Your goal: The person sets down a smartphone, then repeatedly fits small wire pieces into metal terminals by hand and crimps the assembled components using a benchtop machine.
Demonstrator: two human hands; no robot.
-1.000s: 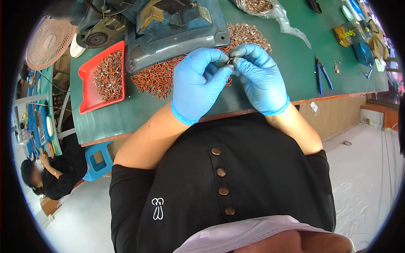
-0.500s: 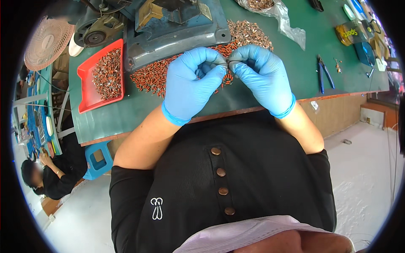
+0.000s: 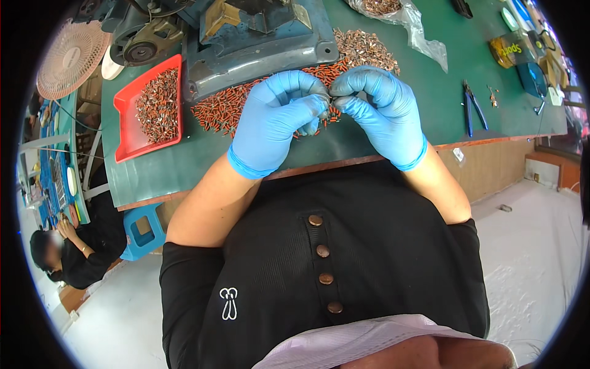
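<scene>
Two hands pinch one small part — fingertips meeting.

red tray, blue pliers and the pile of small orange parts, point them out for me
red tray (image 3: 126, 142), head view, bare bottom left corner of its floor
blue pliers (image 3: 469, 114), head view, middle of the handles
pile of small orange parts (image 3: 218, 114), head view, left part of the heap

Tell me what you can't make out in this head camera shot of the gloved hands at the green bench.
- Small part pinched between left hand and right hand: hidden by fingertips, too small.
- Grey machine: top cut off by the edge.
- Red tray contents: too small to identify.
</scene>
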